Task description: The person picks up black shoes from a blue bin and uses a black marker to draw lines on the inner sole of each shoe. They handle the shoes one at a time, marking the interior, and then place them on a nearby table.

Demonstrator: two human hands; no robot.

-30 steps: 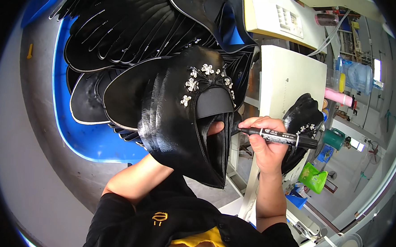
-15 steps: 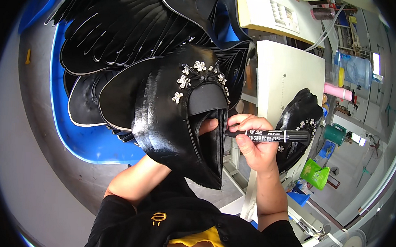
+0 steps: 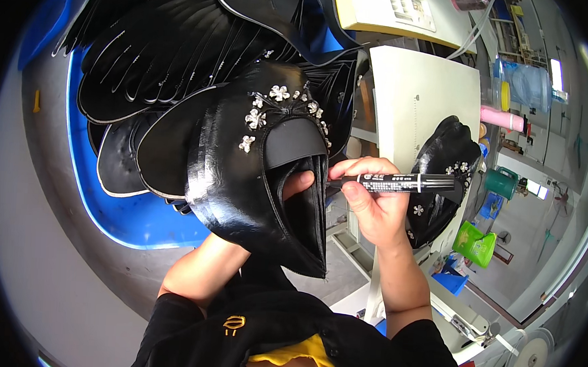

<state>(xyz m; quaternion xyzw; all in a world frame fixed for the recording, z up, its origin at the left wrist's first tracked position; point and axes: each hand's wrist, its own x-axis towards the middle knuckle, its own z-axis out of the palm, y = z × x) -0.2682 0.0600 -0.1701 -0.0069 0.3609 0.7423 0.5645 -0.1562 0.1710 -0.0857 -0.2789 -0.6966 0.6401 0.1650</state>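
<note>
A glossy black shoe upper (image 3: 222, 160), trimmed with silvery flower ornaments, is held up in front of me. My left hand (image 3: 298, 184) grips it from beneath; only the thumb shows through the opening, and the other fingers are hidden behind the leather. In my right hand (image 3: 376, 198) is a black marker pen (image 3: 400, 183), pinched between thumb and fingers and lying almost level. Its tip end meets the right-hand edge of the upper, and the fingertips rest close to that edge. Whether the tip touches the leather I cannot tell.
A blue tub (image 3: 132, 231) on the left is heaped with black shoe uppers (image 3: 155, 50). Another decorated upper (image 3: 444, 165) lies on the white table (image 3: 395, 89) at right. Farther right are a green bag (image 3: 475, 244), a pink roll (image 3: 502, 118) and a large clear bottle (image 3: 530, 86).
The whole scene has shifted slightly left in view. Both hands keep their holds, and the pen stays at the upper's edge, tilted a little differently.
</note>
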